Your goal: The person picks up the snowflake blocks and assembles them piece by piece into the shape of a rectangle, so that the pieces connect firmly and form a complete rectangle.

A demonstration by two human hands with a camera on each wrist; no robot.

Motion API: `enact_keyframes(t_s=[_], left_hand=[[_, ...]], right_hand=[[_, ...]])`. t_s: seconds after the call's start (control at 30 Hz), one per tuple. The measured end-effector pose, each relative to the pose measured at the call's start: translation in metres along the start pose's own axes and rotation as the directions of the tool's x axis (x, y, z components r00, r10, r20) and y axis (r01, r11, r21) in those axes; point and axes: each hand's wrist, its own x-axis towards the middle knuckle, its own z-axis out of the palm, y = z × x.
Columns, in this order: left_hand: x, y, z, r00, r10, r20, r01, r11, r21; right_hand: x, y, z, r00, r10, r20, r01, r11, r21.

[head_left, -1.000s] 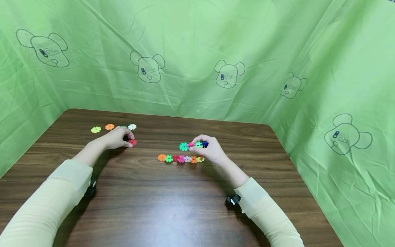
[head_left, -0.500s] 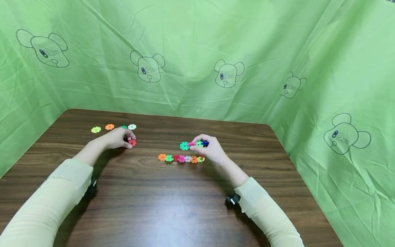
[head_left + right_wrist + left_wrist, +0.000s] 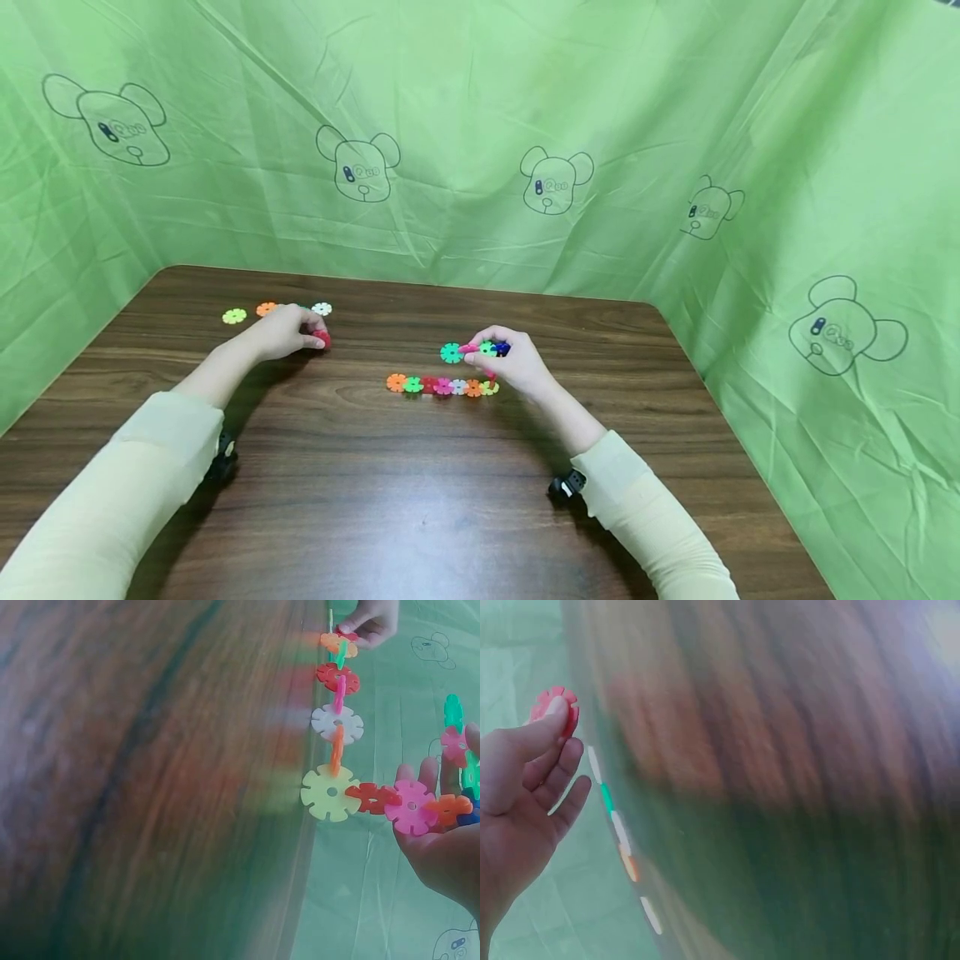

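My left hand [image 3: 279, 335] pinches a red notched snowflake disc [image 3: 568, 720] between thumb and fingers, at the table's back left. My right hand [image 3: 521, 365] holds a chain of interlocked snowflake discs [image 3: 443, 387] by one side. The chain bends back on itself: a long row with an orange disc [image 3: 397, 382] at its left end runs nearer me, and a shorter row ends in a teal disc [image 3: 451, 353]. In the right wrist view, a yellow-green disc [image 3: 319, 796] links to red and pink discs [image 3: 411, 819] by my fingers; part of the chain is hidden behind the hand.
Loose discs lie along the table's [image 3: 360, 467] back left: a yellow-green one [image 3: 234, 316], an orange one [image 3: 266, 308] and a white one [image 3: 322, 308], with others partly hidden by my left hand. A green curtain [image 3: 450, 225] stands behind the table's back edge.
My left fingers have turned the red disc, which faced the camera and now shows more edge-on, slightly higher. The right hand and chain have shifted only slightly.
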Motion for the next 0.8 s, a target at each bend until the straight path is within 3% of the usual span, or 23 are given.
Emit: enact_keyframes(t_s=[0.23, 0.37, 0.53, 0.7, 0.8], left_hand=[[0.002, 0.019, -0.011, 0.998, -0.028, -0.056, 0.024, 0.997, -0.074], [0.003, 0.033, -0.012, 0.992, -0.012, -0.129, 0.0, 0.996, -0.091], [0.001, 0.062, -0.014, 0.972, 0.041, -0.23, -0.063, 0.994, -0.09], [-0.003, 0.091, -0.011, 0.964, 0.038, -0.265, -0.078, 0.987, -0.141], [-0.006, 0.107, -0.007, 0.955, 0.045, -0.294, -0.098, 0.981, -0.169]], right_hand=[[0.002, -0.001, -0.001, 1.0, 0.005, -0.006, -0.005, 1.0, -0.02], [0.002, -0.002, -0.001, 1.0, 0.007, -0.002, -0.007, 1.0, -0.024], [0.003, -0.001, -0.001, 1.0, 0.002, -0.008, -0.002, 0.999, -0.035], [0.004, -0.002, 0.001, 1.0, -0.004, -0.004, 0.004, 0.999, -0.034], [-0.001, -0.015, 0.002, 1.0, -0.003, 0.014, 0.004, 0.999, -0.037]])
